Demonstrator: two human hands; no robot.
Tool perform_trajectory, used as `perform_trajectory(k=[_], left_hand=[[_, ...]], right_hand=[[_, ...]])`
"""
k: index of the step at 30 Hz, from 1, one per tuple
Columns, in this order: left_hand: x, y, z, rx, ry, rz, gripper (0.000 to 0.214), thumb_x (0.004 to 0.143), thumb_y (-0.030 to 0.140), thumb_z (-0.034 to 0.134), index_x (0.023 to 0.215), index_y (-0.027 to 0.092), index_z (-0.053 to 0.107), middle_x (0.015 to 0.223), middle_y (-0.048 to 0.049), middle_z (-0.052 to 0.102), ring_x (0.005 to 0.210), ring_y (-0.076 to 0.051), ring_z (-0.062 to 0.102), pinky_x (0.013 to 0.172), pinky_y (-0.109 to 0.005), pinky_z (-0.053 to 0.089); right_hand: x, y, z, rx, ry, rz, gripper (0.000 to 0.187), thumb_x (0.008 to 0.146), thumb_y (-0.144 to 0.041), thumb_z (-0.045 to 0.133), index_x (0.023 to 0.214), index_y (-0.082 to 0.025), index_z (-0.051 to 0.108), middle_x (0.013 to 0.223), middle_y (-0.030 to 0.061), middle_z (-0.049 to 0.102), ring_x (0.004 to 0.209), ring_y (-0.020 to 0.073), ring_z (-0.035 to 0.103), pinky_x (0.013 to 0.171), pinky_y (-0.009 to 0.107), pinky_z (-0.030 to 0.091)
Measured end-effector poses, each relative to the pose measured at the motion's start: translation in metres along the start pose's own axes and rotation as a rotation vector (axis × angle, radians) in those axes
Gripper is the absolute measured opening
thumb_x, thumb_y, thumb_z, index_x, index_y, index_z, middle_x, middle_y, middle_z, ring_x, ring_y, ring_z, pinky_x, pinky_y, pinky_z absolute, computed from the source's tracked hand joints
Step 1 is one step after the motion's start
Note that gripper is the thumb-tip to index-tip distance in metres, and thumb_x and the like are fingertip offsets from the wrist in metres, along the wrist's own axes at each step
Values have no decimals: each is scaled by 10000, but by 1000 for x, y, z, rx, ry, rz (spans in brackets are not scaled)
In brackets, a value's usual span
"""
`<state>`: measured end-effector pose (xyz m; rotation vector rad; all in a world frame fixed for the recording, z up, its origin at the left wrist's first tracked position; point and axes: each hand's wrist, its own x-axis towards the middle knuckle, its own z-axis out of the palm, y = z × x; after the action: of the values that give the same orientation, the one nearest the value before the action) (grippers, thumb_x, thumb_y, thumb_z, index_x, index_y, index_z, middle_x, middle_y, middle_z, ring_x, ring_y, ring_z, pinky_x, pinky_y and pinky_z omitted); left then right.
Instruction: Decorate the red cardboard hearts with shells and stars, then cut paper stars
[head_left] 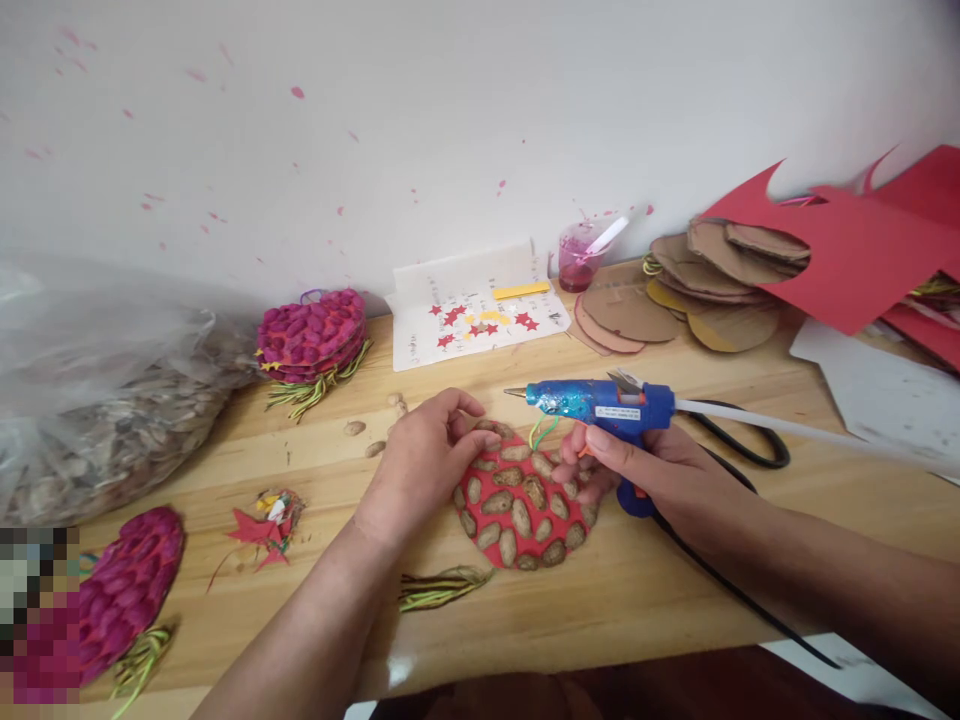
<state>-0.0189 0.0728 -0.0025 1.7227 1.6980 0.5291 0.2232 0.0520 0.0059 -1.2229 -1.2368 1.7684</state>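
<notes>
A red heart-shaped card [525,505] covered with several peanut shells lies on the wooden table [660,590] in front of me. My left hand [427,455] rests on its left upper edge with fingers curled, pressing a shell in place. My right hand [637,470] grips a blue hot glue gun [600,405], held level above the card with its nozzle pointing left. A white glue stick pokes out of the back of the gun. A green-yellow string loop sits at the card's top, below the gun.
A clear bag of shells [105,400] lies at left. Painted magenta hearts sit at back [311,335] and front left [127,585]. Star sticker sheet [480,310], pink cup [579,255], cardboard cutouts [705,285], red paper [862,245] and black scissors [742,445] lie behind and right. Loose shells [356,428] lie nearby.
</notes>
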Motion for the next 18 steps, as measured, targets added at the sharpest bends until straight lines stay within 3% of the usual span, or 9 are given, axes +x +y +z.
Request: perform_trajectory(k=[18], left_hand=[[0,3,3,9,-51,23,101,846,292,586,931,238,583,727,27,614,671,-167,574,629,-270,408]], right_hand=[[2,4,-1,62,-37,-20,374,877,-561,636,904,-189,655,857,61,707,750,198,665,695,348,559]])
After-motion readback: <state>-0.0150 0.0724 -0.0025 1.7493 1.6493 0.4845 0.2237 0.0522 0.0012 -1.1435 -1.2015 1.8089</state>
